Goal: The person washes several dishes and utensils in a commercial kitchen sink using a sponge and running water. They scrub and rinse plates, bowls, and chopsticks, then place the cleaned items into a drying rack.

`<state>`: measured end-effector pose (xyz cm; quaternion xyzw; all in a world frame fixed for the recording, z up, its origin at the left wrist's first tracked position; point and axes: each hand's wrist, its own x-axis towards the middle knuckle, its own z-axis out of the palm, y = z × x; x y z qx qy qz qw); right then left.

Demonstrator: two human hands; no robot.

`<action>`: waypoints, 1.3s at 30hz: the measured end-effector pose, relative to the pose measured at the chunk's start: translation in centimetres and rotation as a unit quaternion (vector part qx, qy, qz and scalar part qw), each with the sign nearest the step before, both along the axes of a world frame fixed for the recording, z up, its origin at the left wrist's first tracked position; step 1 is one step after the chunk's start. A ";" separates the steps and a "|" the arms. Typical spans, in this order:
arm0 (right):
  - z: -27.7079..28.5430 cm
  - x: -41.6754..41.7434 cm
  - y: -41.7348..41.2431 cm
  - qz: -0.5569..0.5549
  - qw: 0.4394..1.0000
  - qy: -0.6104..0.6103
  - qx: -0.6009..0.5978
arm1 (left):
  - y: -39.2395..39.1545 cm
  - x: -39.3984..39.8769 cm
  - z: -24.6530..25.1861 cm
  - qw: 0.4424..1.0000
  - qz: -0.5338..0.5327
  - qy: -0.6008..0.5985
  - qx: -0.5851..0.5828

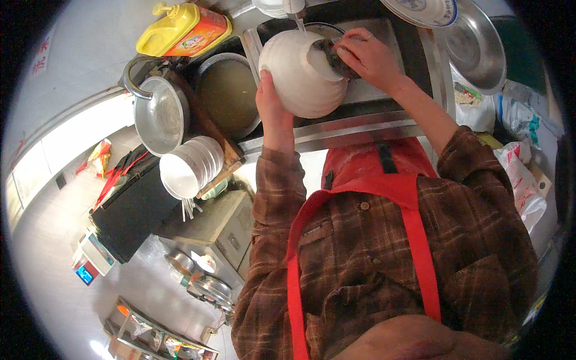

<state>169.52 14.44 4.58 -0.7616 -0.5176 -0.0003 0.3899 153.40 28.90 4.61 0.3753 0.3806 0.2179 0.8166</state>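
My left hand (275,110) supports a round white ribbed vessel (294,72) from its left side and below, tilted over the sink with its mouth to the right. In my right hand (371,58) is a dark scrubbing pad (335,58), pressed at the vessel's mouth and partly inside it. The fingers hide much of the pad. Right above the vessel, a faucet spout (294,6) lets a thin stream fall toward it. Part of a dark-rimmed round dish (326,29) shows behind the vessel.
Left of me, a metal basin (229,96) holds cloudy water. Beyond it are an aluminium pot (157,117), stacked white bowls (180,173) and a yellow pump jug (184,33). Blue-rimmed plates (420,9) and a large steel bowl (472,45) stand right of the steel sink's edge (373,126).
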 end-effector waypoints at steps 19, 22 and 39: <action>3.9 -4.2 2.7 0.033 0.955 0.283 0.079 | -0.7 -0.1 1.5 0.979 -0.022 0.104 0.176; 2.4 -6.7 5.0 0.073 0.996 0.028 0.039 | -1.3 -0.3 1.5 0.977 -0.016 0.084 0.196; 1.8 -6.9 7.3 0.079 0.995 0.052 0.034 | -0.8 -1.6 2.1 0.927 -0.032 0.131 0.351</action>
